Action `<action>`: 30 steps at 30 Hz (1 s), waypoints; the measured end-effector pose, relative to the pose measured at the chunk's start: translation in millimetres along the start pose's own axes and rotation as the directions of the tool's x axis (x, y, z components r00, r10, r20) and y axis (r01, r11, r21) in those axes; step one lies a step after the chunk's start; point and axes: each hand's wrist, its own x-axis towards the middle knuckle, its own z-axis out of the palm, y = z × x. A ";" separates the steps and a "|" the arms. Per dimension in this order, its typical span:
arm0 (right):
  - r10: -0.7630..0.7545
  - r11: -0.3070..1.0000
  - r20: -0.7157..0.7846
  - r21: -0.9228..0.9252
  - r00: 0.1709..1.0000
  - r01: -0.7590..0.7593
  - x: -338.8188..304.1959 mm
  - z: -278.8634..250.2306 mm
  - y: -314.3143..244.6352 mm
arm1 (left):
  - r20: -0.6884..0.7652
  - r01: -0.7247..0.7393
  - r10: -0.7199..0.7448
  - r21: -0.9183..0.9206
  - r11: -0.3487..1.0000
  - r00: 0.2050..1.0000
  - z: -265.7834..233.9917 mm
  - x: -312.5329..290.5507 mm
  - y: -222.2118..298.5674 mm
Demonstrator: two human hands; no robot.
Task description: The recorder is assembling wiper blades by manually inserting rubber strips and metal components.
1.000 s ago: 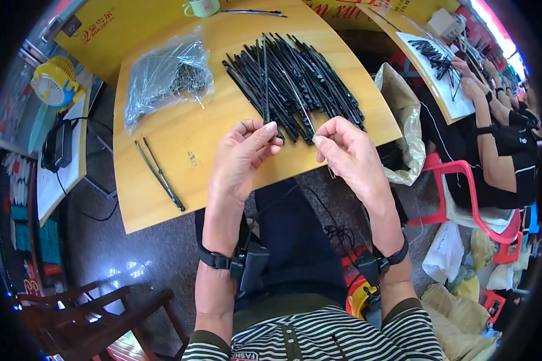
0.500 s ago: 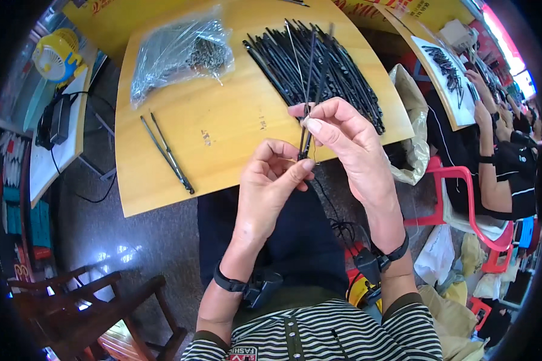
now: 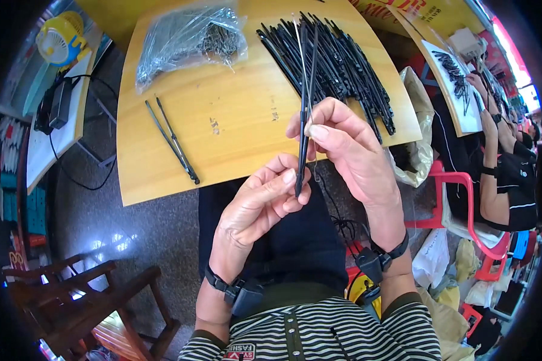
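Upright between my hands is a slim black rod [image 3: 302, 157], with a second dark strip beside it. My left hand [image 3: 256, 207] is closed on it near its lower tip, thumb against fingers. My right hand [image 3: 354, 150] pinches a thin metal wire [image 3: 297, 37] higher up, close along the rod. A hooked wire end hangs below the right fingers. Behind them lies a heap of similar black rods [image 3: 367, 90]. A separate pair of black strips [image 3: 173, 141], joined at the near end, lies at the table's left.
The wooden table [image 3: 235, 138] holds a clear plastic bag [image 3: 183, 45] with thin metal wires in it. A yellow fan [image 3: 60, 39] stands at far left, a dark wooden chair [image 3: 102, 307] at lower left. To the right are a lined sack [image 3: 424, 126], a red chair [image 3: 464, 177] and another person.
My left hand has slid down and slightly left to the rod's lower tip. The rod stands more upright. My right hand keeps its pinch, and the view has shifted a little.
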 end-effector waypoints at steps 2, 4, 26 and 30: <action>0.005 1.000 0.044 0.009 0.999 -0.005 1.5 -0.5 -0.9 | 0.012 0.028 -0.028 -0.011 1.000 1.000 1.6 -1.2 1.5; 0.007 1.000 0.092 0.018 0.996 -0.009 1.9 1.2 -2.5 | 0.094 0.068 -0.071 0.041 0.997 0.993 2.0 -4.2 3.7; 0.043 0.984 -0.257 0.177 0.966 0.004 -5.9 3.0 17.8 | -0.207 -0.297 0.404 0.406 0.864 0.891 12.1 -21.4 -0.1; 0.065 0.969 -0.188 0.248 0.980 -0.017 -7.5 4.6 17.3 | -0.229 -0.294 0.418 0.429 0.854 0.879 12.4 -23.5 0.3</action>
